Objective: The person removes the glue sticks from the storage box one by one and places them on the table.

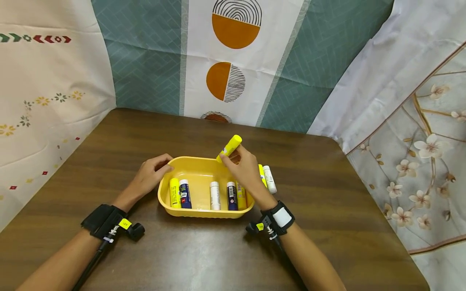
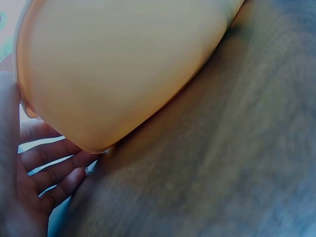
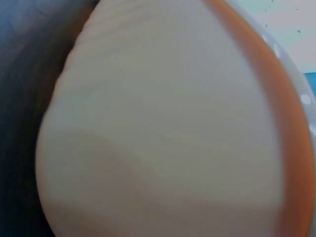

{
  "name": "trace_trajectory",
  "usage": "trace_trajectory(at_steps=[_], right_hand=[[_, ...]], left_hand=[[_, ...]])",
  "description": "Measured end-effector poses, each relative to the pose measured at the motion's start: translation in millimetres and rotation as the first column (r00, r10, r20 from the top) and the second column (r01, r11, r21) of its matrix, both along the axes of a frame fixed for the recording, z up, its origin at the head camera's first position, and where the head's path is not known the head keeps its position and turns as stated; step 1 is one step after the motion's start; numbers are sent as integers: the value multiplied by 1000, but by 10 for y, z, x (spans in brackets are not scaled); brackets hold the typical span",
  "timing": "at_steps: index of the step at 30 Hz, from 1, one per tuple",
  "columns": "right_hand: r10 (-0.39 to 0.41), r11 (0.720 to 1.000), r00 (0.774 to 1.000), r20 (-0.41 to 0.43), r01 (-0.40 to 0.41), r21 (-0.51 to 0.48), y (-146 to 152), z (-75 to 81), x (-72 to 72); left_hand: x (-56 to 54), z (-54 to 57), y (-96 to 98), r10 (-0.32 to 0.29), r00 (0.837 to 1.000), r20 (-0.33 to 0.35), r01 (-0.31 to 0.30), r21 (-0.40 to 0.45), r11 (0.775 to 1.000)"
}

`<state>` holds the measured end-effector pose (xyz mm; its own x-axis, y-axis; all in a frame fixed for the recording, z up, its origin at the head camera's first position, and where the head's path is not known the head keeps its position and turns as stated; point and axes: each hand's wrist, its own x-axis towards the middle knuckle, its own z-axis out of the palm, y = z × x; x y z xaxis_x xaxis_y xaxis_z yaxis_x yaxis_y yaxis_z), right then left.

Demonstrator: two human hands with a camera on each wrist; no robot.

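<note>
My left hand [image 1: 149,173] grips the left end of a yellow plastic tub [image 1: 198,213], thumb over the rim and fingers against its outer wall. In the left wrist view, those fingers [image 2: 59,163] spread along the tub's side. Above the tub's back right edge, my right hand [image 1: 245,167] pinches a tilted yellow glue stick [image 1: 230,147] between thumb and fingers. Inside the tub lie a yellow glue stick [image 1: 174,193], a navy one [image 1: 185,194], a white one [image 1: 215,196], another navy one [image 1: 231,196] and a second yellow one [image 1: 241,198]. The right wrist view holds only the tub's wall [image 3: 163,123].
On the wooden table [image 1: 204,250], right of the tub, a yellow glue stick [image 1: 262,175] and a white glue stick [image 1: 270,179] lie side by side, partly behind my right hand. Patterned cloths [image 1: 145,60] hang along the table's back and sides.
</note>
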<state>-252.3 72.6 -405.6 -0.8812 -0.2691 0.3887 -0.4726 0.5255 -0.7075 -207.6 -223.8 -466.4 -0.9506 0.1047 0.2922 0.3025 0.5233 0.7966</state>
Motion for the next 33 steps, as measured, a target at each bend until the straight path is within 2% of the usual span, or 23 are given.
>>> trace_trajectory(at_steps=[4, 8, 10, 14, 17, 23, 33], right_hand=[[-64, 998, 997, -41, 64, -6, 30, -9, -27], [-96, 995, 991, -99, 98, 18, 37, -26, -78], [-88, 995, 993, -80, 90, 30, 37, -48, -104], [-65, 995, 997, 31, 63, 79, 53, -106, -130], [-56, 991, 996, 74, 47, 124, 67, -119, -136], [-49, 982, 994, 97, 30, 186, 55, -80, -145], [-50, 986, 994, 101, 32, 164, 84, -95, -126]], left_hand=[[-7, -11, 12, -4, 1000, 2, 4, 6, 1000], [-2, -27, 15, 1, 1000, -9, -1, 5, 1000], [3, -34, 13, 5, 1000, -10, -5, 4, 1000], [8, -35, 16, 0, 1000, 0, 0, 2, 1000], [-5, -26, 22, -2, 1000, -2, 2, 1, 1000], [-8, -19, 12, 8, 1000, -10, -8, 5, 1000], [-23, -25, 20, 2, 1000, -6, -2, 4, 1000]])
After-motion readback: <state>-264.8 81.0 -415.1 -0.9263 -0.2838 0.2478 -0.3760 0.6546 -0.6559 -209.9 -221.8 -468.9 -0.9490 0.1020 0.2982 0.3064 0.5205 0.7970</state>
